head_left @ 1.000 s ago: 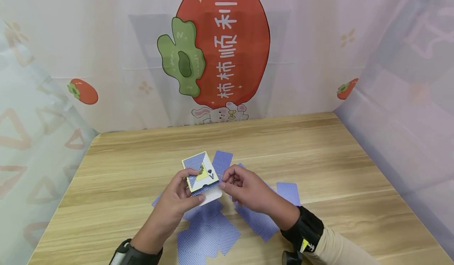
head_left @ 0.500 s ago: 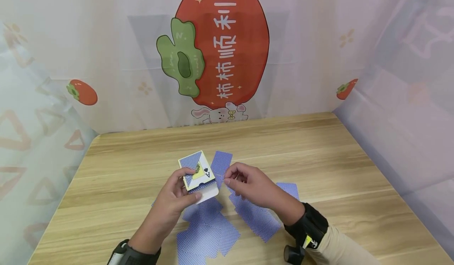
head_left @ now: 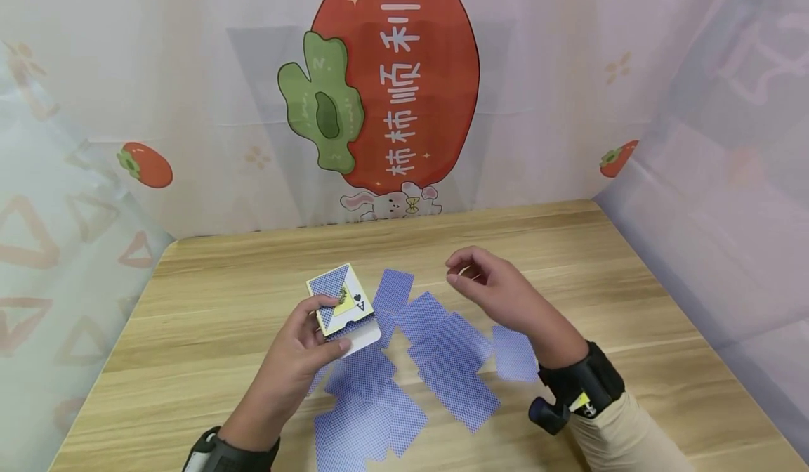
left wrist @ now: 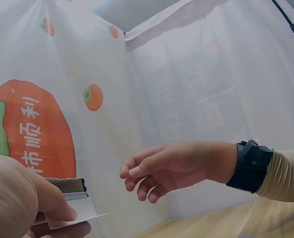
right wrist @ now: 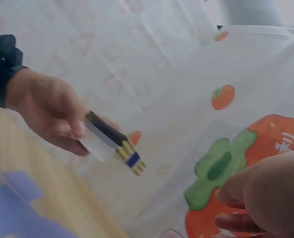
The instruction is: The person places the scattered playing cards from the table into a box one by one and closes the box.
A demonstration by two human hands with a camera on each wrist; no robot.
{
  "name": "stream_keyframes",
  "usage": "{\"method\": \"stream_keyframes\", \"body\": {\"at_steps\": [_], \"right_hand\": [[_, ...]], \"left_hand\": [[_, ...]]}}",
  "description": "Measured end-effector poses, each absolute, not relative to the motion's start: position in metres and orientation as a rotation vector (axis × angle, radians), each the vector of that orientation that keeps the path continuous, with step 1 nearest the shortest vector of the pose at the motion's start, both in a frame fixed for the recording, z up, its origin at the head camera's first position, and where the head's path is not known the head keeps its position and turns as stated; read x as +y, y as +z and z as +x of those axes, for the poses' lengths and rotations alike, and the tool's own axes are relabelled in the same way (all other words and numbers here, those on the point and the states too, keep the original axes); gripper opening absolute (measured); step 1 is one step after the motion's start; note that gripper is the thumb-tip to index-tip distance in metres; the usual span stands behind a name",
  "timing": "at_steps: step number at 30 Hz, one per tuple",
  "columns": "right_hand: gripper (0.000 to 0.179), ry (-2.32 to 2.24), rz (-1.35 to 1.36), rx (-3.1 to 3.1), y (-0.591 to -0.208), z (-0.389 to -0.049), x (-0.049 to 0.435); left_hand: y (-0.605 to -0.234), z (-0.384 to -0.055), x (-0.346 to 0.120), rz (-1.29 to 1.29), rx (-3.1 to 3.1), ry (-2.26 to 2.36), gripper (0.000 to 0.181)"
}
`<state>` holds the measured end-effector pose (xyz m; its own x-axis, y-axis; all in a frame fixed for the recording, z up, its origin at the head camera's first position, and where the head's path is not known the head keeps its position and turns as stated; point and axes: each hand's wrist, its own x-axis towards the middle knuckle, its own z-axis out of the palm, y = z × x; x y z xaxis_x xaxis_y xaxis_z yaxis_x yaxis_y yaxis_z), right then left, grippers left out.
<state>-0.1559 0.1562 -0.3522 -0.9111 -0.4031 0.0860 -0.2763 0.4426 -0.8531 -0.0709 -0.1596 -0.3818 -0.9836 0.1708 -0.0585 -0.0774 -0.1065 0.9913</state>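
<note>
My left hand grips a playing-card box by its side, thumb at the bottom end and a finger across its front. The box shows an ace of spades and a blue checked pattern. Its white flap hangs out; in the right wrist view the box's end looks open and dark inside. To the right, above the table, my right hand holds nothing, its fingers loosely bent. In the left wrist view this right hand is apart from the box, with space between them.
Blue-backed playing cards lie face down on the wooden table: an overlapping heap near the front, a row right of it and a single card farther right. A printed cloth hangs behind the table.
My right hand has moved away from the box, to the right and slightly up. My left hand with the box has shifted a little left.
</note>
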Motion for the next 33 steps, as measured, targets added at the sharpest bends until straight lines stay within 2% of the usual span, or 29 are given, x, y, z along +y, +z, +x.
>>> {"method": "stream_keyframes", "body": {"at_steps": [14,19,23,26,29,33], "right_hand": [[0.047,-1.236,-0.448,2.666,-0.363,-0.182,0.208],[0.040,-1.094,-0.443,2.736,-0.386,-0.174,0.233],[0.030,-0.910,-0.563,2.858,-0.408,-0.165,0.258],[0.030,-0.736,-0.671,2.874,-0.418,-0.158,0.276],[0.038,-0.581,-0.747,2.813,-0.424,-0.154,0.288],[0.063,-0.422,-0.823,2.735,-0.427,-0.148,0.292]], "left_hand": [[-0.383,-0.074,-0.161,0.095,1.980,2.221,0.066],[-0.383,-0.075,-0.161,0.101,1.985,2.226,0.066],[-0.381,-0.076,-0.162,0.096,2.006,2.227,0.065],[-0.380,-0.076,-0.164,0.085,2.009,2.236,0.064],[-0.380,-0.076,-0.165,0.080,2.008,2.249,0.063],[-0.382,-0.076,-0.167,0.088,2.005,2.248,0.061]]}}
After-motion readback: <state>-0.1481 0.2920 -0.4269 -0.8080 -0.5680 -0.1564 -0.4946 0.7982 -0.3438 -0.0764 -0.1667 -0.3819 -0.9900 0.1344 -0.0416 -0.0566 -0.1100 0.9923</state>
